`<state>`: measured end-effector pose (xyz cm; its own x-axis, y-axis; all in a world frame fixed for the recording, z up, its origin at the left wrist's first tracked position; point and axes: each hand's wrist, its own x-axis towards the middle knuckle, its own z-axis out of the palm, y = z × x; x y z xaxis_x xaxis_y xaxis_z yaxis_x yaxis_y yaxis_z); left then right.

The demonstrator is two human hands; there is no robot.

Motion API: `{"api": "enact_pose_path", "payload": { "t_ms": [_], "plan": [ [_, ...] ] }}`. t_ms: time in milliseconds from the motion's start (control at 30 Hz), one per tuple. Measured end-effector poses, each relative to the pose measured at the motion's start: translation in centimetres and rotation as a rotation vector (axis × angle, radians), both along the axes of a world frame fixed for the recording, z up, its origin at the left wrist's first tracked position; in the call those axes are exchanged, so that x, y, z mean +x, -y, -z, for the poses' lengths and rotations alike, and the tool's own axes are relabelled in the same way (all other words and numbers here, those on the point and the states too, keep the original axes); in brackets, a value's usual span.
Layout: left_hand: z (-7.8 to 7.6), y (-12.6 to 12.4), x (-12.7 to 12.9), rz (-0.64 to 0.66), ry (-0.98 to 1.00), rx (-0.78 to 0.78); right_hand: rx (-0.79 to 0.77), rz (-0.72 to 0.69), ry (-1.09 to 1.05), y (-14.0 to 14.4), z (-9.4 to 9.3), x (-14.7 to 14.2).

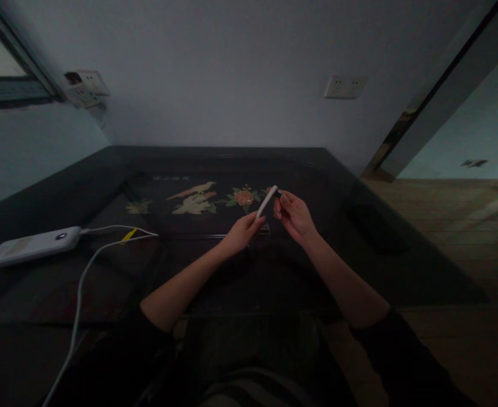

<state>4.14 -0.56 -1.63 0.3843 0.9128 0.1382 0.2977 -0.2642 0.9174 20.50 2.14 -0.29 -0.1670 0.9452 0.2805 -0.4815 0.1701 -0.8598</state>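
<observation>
In the head view, my left hand is closed around the lower part of a slim white stick, whose exact kind I cannot make out. The stick tilts up and to the right above the dark table. My right hand is close beside its upper end, with fingers pinched on a small dark piece. Whether that piece is joined to the stick is unclear in the dim light. Just below my left hand, a clear, shiny-edged item lies on the tabletop, partly hidden.
A white power bank lies at the left with a white cable running off the front edge, a yellow tag on it. A dark flat object rests at the right. The glossy table meets the wall, which carries sockets.
</observation>
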Motion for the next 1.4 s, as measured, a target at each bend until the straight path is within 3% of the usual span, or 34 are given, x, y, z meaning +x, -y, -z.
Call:
{"api": "enact_pose_path", "payload": {
  "t_ms": [433, 667, 1000, 1400],
  "plan": [
    [-0.1, -0.1, -0.1, -0.080, -0.061, 0.077, -0.005, 0.000, 0.004, 0.0, 0.0, -0.1],
    [0.3, 0.2, 0.1, 0.012, -0.058, 0.097, 0.015, 0.012, 0.027, 0.2, -0.3, 0.1],
    [-0.5, 1.2, 0.4, 0.133, 0.036, -0.005, 0.022, -0.005, 0.040, 0.5, -0.6, 0.0],
    [-0.1, -0.1, -0.1, -0.046, 0.001, 0.011, -0.004, -0.012, -0.001, 0.2, -0.1, 0.0]
  ]
}}
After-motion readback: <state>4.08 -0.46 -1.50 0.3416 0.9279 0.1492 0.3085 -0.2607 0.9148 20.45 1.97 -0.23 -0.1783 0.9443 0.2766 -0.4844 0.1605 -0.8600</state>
